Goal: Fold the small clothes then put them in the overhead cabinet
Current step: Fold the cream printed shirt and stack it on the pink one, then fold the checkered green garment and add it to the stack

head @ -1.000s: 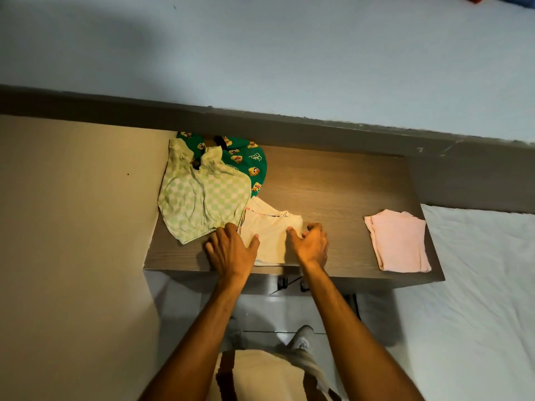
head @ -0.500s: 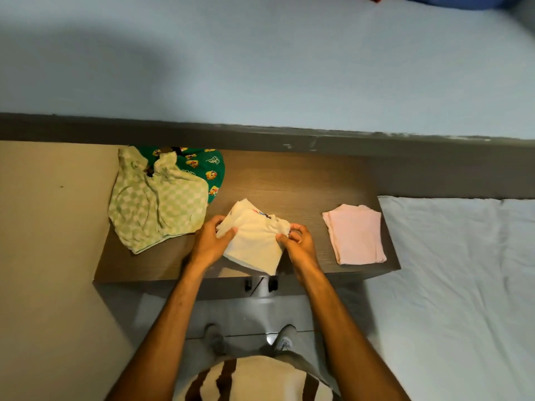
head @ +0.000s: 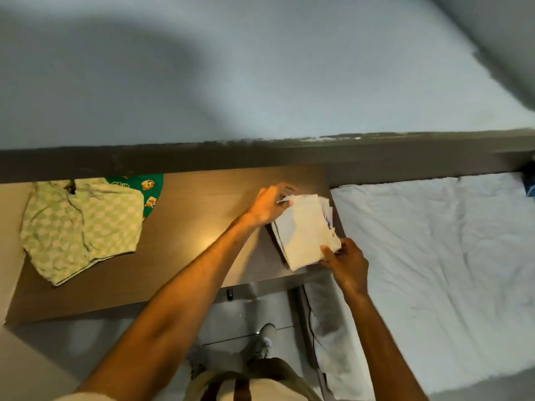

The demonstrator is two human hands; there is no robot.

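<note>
Cream garment (head: 304, 227), folded, pinched between left hand (head: 267, 205) and right hand (head: 344, 260).

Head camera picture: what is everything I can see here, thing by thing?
Folded cream garment: one, cream-white, at the right end of the wooden desk, held by both hands; a pink edge shows beside it.
Checked garment: one, pale green and white, unfolded, left end of desk.
Printed garment: one, dark green with cartoon prints, partly under the checked one.
Wooden desk: one, brown, against the wall.
Bed sheet: one, white, right of the desk.
Shoes: pale, on the floor below.
Left hand: grips the cream garment's far edge.
Right hand: grips its near corner.
</note>
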